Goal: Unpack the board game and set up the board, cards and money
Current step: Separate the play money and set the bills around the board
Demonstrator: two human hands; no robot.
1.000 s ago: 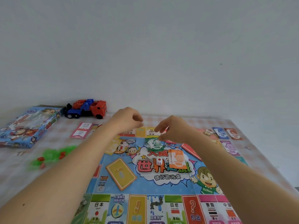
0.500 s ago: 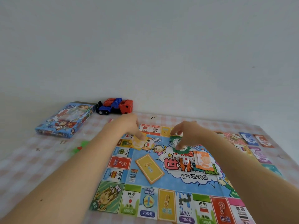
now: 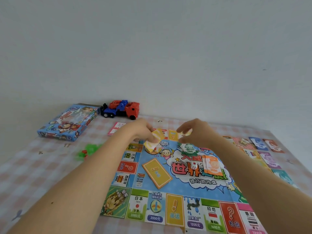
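So, nearest the camera is the colourful paper game board (image 3: pixel 185 188), unfolded flat on the pink checked tablecloth (image 3: pixel 42 174). On its middle there's a yellow rectangle (image 3: pixel 157 173). I can't tell if that's a printed slot or a pile of cards. Next to it sit a small white die (image 3: pixel 193 165), a stack of orange paper notes (image 3: pixel 213 165), and a bit further back a stack of green notes (image 3: pixel 188 148).

Above the far half of the board, the left hand (image 3: pixel 143 130) has thumb and fingers clamped on a little yellow-and-white striped bunch of cards (image 3: pixel 154 139), tilted and lifted off the board. The right hand (image 3: pixel 194 132) hovers just beside it with fingers curled. There's something pale under them, but I honestly can't tell whether it's gripping it.

My guess is those cards are thin, light, bendy and pretty slick, so they'd fan out or slide easily. Best to pinch them across the long edges and square them up before setting them down. The board's just paper too, so a nudge could shift it.

Off to the right are rows of blue (image 3: pixel 258 143) and purple notes (image 3: pixel 270 160). Further back there's a pink card stack (image 3: pixel 116 128), green plastic pieces (image 3: pixel 89 149), the blue game box (image 3: pixel 67 122) and a red-and-blue toy truck (image 3: pixel 121 109).
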